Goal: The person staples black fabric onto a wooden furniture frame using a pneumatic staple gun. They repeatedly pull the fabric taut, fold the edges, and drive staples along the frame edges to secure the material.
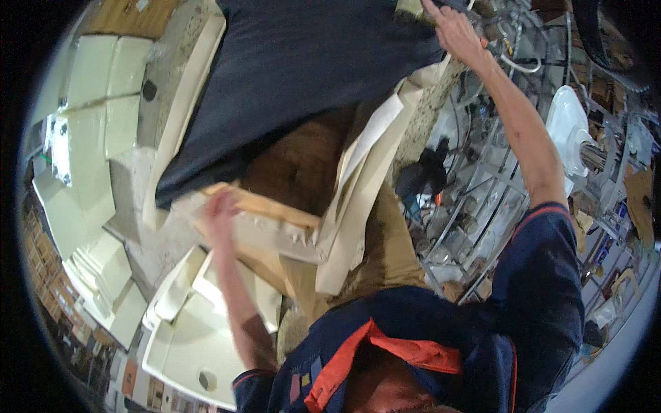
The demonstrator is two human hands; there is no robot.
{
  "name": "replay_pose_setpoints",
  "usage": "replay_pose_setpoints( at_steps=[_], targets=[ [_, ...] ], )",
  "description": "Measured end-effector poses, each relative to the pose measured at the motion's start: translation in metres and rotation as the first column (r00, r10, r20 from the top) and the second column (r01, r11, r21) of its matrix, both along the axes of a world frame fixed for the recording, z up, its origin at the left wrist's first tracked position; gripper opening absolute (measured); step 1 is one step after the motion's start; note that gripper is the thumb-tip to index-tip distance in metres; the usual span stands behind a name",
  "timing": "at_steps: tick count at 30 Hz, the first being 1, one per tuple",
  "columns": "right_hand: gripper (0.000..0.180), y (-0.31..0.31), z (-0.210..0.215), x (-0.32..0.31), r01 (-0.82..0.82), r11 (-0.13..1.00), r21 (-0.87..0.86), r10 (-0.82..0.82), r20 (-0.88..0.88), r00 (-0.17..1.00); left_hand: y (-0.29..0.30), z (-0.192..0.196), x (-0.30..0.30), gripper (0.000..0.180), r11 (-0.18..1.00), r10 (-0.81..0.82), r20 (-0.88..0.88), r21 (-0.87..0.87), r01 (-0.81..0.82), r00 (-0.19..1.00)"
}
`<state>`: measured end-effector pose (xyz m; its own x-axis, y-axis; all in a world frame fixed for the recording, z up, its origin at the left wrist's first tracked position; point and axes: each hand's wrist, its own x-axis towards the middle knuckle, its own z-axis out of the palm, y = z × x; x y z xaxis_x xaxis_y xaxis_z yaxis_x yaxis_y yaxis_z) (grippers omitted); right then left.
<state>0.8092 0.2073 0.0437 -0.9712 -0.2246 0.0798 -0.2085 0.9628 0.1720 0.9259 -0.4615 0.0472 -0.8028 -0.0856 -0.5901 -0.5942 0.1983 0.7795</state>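
Note:
In front of me lies a frame with dark, almost black cloth (303,55) spread over much of it. Cream material with folded edges (375,162) wraps its sides, and a bare wooden rail (275,206) shows along the near end. Between cloth and rail, a brown hollow (296,158) is uncovered. My left hand (222,210) is at the rail's left end, blurred, so its fingers cannot be made out. Reaching to the far right corner, my right hand (458,34) has a finger stretched out beside a small yellowish object (411,9) on the cloth.
Cream padded pieces (86,165) stand along the left. A cream panel with a round hole (196,351) lies near my left arm. On the right are a metal rack (475,220) with jumbled items, a white hose (523,67) and a white, dish-like object (568,131).

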Motion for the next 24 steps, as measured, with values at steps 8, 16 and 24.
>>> replay_pose_setpoints(
  at_steps=[8, 16, 24],
  targets=[
    [0.066, 0.023, -0.047, 0.020, -0.238, 0.931, 0.275, 0.302, -0.219, 0.928, 0.105, -0.197, -0.024, 0.037, 0.674, 0.636, 0.502, 0.008, -0.739, 0.586],
    [0.068, 0.029, -0.044, 0.027, 0.141, 0.914, -0.381, -0.070, 0.192, 0.979, 0.110, -0.198, -0.059, 0.036, 0.615, 0.613, 0.311, 0.388, -0.686, 0.726],
    [0.057, -0.021, -0.042, 0.068, 0.346, 0.729, -0.591, -0.524, -0.157, 0.837, 0.090, 0.007, 0.018, 0.050, 0.655, 0.456, 0.271, 0.543, -0.526, 0.848]
  ],
)
